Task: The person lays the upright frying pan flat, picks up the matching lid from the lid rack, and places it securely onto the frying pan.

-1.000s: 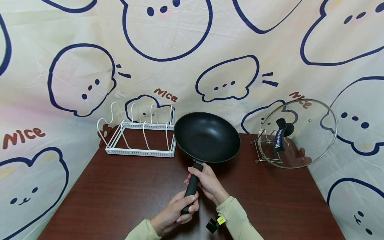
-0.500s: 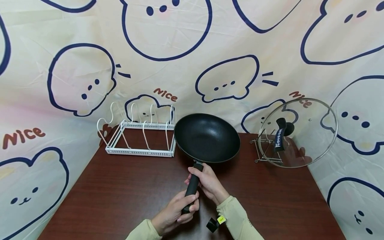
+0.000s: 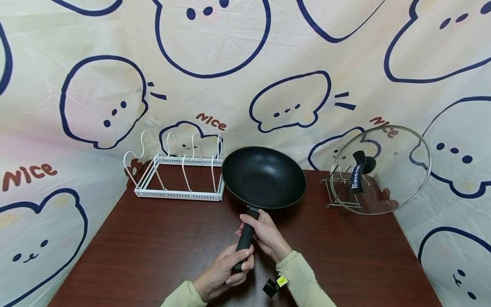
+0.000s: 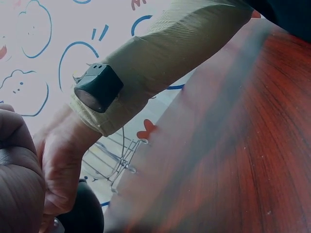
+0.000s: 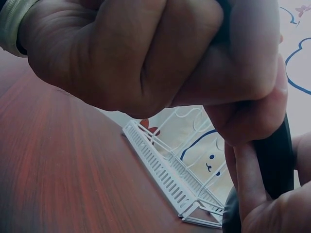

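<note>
Brown tabletop (image 3: 153, 256), black pan (image 3: 264, 177) between white rack (image 3: 178, 195) and glass lid (image 3: 383, 170)!
Left hand (image 3: 224, 266) grips the end of the handle (image 3: 245, 238), right hand (image 3: 268, 236) nearer the pan, fingers curled round it, probably sharing the forward weight.

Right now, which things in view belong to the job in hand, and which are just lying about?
Job in hand: black round pan; its black handle, gripped by left hand and right hand.

Apparently lying about, untouched: white rectangular rack; clear round glass lid; silver wire stand at its lower left.
</note>
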Available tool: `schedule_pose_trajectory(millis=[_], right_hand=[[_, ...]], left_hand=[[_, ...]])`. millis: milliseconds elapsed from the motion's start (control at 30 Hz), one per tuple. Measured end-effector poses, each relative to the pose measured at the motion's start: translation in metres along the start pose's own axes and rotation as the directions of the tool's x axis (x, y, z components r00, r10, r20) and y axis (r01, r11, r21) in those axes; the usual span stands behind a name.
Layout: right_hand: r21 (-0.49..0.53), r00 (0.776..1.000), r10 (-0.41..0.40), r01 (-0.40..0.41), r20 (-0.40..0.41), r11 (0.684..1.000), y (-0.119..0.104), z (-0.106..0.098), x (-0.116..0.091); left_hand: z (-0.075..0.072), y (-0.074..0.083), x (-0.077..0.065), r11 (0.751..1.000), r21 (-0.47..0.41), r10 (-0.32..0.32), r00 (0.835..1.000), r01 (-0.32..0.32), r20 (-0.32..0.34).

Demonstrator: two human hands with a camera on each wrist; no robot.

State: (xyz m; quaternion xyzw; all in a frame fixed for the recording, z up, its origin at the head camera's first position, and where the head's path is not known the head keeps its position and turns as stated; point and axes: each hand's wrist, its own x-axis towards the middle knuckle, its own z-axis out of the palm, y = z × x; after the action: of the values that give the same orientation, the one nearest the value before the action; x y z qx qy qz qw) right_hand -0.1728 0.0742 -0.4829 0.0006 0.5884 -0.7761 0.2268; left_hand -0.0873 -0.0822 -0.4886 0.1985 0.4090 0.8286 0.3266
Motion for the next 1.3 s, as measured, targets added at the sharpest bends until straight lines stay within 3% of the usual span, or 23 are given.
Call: schedule_pose_trajectory(millis=[167,600,1300], right_hand=[[-0.004,1.000,0.000,0.000,-0.001,1.000,0.001,0.000,0.001],[-0.020,1.000,-0.007,0.007,-0.008,1.000,0.006,0.001,0.000],[-0.042,1.000,-0.016,0.016,0.014,0.999,0.017,0.002,0.003]], left_hand=[[-0.001,-0.002,0.000,1.000,-0.004,0.012,1.000,-0.012,0.011],[-0.004,-0.001,-0.005,0.998,0.008,-0.056,0.998,0.056,0.002],[-0.012,-0.007,-0.012,0.995,0.020,-0.095,0.995,0.095,-0.003]])
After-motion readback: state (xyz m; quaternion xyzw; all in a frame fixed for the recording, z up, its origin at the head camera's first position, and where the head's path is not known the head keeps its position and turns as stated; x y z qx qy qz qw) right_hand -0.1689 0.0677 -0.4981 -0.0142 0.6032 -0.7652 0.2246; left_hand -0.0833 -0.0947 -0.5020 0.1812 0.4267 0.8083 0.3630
